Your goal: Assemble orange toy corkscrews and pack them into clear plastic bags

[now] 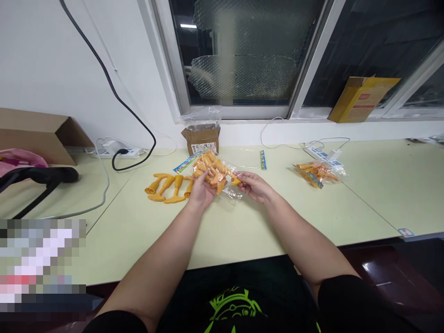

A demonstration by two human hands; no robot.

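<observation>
My left hand (203, 192) is closed around a clear plastic bag (210, 166) of yellow plastic pieces, held just above the table. At the bag's right end, my right hand (255, 186) pinches beside a yellow piece (236, 179); whether that piece is inside the film I cannot tell. Crumpled film hangs below, between the hands. To the left, several loose yellow T-shaped pieces (175, 188) with flared ends lie in a row on the table, the rightmost partly hidden by my left hand. A colourful printed header card (189, 162) sticks out behind the bag.
Another filled bag (317, 174) lies to the right, near a white power strip (324, 155). Behind my hands stand an open small carton (204, 138) and a flat clear bag with a printed strip (262, 160). A black cable (135, 122) hangs down at the left.
</observation>
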